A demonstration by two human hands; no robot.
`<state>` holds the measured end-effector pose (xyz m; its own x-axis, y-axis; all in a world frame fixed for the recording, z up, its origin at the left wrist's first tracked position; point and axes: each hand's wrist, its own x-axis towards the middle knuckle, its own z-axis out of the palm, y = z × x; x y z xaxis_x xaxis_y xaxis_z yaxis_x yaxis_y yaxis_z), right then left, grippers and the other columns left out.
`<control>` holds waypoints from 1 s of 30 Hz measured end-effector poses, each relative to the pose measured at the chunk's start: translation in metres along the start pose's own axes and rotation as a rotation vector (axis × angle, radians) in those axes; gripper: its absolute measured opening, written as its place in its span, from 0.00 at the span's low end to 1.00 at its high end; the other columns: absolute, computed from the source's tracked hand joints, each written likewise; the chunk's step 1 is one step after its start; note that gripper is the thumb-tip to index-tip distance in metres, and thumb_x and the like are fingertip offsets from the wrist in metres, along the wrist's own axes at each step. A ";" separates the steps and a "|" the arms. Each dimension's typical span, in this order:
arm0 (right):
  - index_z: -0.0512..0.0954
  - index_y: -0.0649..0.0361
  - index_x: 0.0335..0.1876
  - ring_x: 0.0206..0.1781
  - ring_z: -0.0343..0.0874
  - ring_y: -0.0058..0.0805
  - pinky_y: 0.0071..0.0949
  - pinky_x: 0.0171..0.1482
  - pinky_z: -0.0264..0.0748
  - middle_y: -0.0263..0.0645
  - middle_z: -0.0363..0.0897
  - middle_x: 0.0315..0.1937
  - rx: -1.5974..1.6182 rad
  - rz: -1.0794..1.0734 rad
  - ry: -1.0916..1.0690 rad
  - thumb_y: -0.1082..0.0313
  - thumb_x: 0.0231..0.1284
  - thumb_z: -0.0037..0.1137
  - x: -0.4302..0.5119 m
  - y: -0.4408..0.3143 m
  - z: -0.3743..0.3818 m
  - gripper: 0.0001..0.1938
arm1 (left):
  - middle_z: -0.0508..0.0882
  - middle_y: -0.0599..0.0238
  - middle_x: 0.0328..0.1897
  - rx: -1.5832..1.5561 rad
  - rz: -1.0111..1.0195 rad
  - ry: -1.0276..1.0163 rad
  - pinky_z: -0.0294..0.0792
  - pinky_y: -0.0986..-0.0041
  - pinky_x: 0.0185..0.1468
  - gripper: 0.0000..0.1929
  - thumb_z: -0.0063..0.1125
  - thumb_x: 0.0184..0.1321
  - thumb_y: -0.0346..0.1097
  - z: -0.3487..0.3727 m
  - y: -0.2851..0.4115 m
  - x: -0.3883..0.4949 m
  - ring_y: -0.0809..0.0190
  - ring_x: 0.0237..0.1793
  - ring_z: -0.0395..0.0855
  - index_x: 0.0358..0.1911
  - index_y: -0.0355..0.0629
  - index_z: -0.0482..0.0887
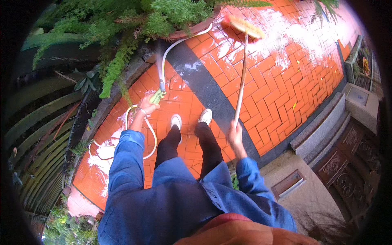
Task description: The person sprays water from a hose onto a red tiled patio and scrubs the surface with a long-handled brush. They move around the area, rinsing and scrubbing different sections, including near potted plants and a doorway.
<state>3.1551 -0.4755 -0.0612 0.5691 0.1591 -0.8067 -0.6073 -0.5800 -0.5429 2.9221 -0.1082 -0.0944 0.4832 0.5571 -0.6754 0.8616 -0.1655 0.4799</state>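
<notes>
My left hand (148, 104) grips a light green hose spray nozzle (157, 96), and a faint blurred jet of water seems to leave its tip. The pale garden hose (164, 58) runs up past a plant pot, and a loop of hose hangs around my left wrist. In my right hand (235, 134) is the end of a wooden broom handle (242, 85). Its broom head (245, 27), with pale yellow bristles and a red end, rests on the wet orange brick paving (226, 61) ahead of me.
A large terracotta pot (196, 29) with feathery green fern stands at the upper left. Slatted greenish fencing (46, 144) and a stone kerb line the left. To the right are a stone step (318, 125) and a dark ornate door (346, 168). Water pools at the top.
</notes>
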 end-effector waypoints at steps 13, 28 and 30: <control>0.61 0.51 0.33 0.08 0.56 0.18 0.22 0.08 0.56 0.27 0.57 0.13 0.565 -0.123 -0.185 0.56 0.76 0.43 0.139 -0.003 0.102 0.13 | 0.86 0.56 0.39 0.018 -0.109 0.363 0.73 0.61 0.48 0.23 0.69 0.42 0.43 -0.010 -0.042 0.211 0.52 0.44 0.85 0.44 0.45 0.83; 0.71 0.56 0.44 0.13 0.59 0.15 0.19 0.13 0.65 0.24 0.58 0.16 0.931 -0.261 -0.679 0.59 0.77 0.41 0.208 -0.009 0.120 0.10 | 0.88 0.57 0.46 -0.015 -0.223 0.741 0.74 0.67 0.53 0.30 0.66 0.34 0.50 -0.004 -0.062 0.319 0.53 0.49 0.85 0.48 0.52 0.87; 0.71 0.56 0.44 0.13 0.59 0.14 0.19 0.13 0.64 0.24 0.58 0.16 0.924 -0.262 -0.672 0.59 0.77 0.41 0.208 -0.007 0.114 0.10 | 0.84 0.58 0.55 -0.042 -0.185 0.689 0.72 0.66 0.59 0.36 0.67 0.36 0.55 -0.017 -0.063 0.316 0.53 0.57 0.81 0.55 0.53 0.83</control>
<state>3.2144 -0.3472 -0.2525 0.4976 0.7379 -0.4560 -0.8440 0.2904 -0.4510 3.0176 0.0916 -0.3288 0.1096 0.9628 -0.2472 0.9065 0.0052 0.4223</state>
